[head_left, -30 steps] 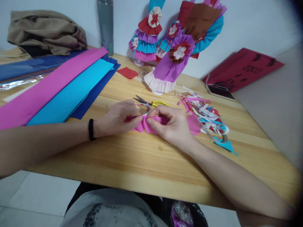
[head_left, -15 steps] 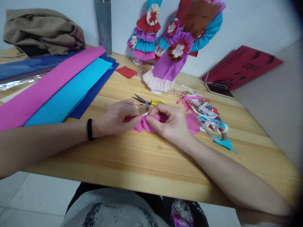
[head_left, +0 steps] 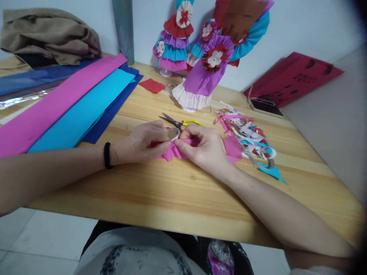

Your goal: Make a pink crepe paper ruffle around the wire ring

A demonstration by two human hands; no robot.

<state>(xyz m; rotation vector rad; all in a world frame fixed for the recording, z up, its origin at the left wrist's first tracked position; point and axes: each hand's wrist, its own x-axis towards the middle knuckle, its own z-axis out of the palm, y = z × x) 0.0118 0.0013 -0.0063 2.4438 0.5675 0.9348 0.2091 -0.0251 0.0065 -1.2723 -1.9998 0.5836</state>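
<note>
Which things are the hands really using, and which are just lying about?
In use:
- pink paper strip, pinched by the left hand and right hand
- probably the white ring beside them

Lying about:
- scissors, close but untouched
- paper scraps
- phone
- red bag
- brown cloth

A pale wooden table (head_left: 160,202) filled the scene. Long pink (head_left: 65,101), turquoise (head_left: 86,110) and dark blue sheets (head_left: 104,120) lay at its left. At the far side stood a grey bottle (head_left: 123,32), then, rightward, lay a red scrap (head_left: 151,86). Scissors with yellow handles (head_left: 192,122) rested mid-table, blades apart; nearer lay a pink strip (head_left: 233,148), its right end beside heaped paper cuttings (head_left: 241,131). A phone (head_left: 265,108) lay far right.
</note>
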